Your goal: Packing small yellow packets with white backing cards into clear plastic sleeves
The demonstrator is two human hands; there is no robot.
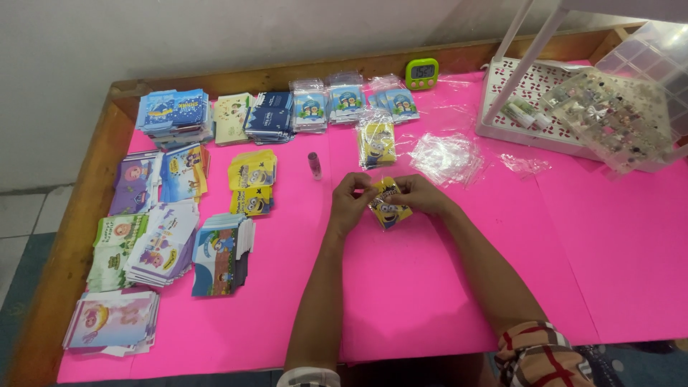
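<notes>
Pink top: bright pink sheet (430, 287) covers the wooden table (86, 215); both hands work over its middle.
Far-left stacks: piles of flat printed cartons (143, 236) in blue, purple, green and pink lie well left of the fingers, in rough rows.
Yellow cartons: short stack of yellow cartoon cartons (251, 183) sits left of the left fingers, apart from them.
Vial: small dark vial (314, 165) stands upright just up and left of the left fingertips, not touched.
Left hand (349, 203): fingers curled narrow, thumb and forefinger pinching the left edge of the yellow box.
Yellow box (388, 208): small yellow cartoon box held between the two sets of fingers, just above the pink sheet, tilted; whether it touches the sheet I cannot tell.
Right hand (419, 193): fingers bent close together, tips gripping the box's top right edge; they nearly meet the left fingers.
Bagged box (376, 142): same yellow print inside a clear bag, lying just beyond the fingertips.
Back row: bagged blue boxes (347, 104) stand in a line farther beyond the fingers.
Timer: green timer (421, 73) at the table's back edge, past the bagged row.
Clear bags (448, 159): loose heap just up and right of the right fingers.
White tray (534, 93): perforated, well right and beyond the right hand.
Clear case (616, 118): compartment box of small bits rests tilted on the tray's right side.
</notes>
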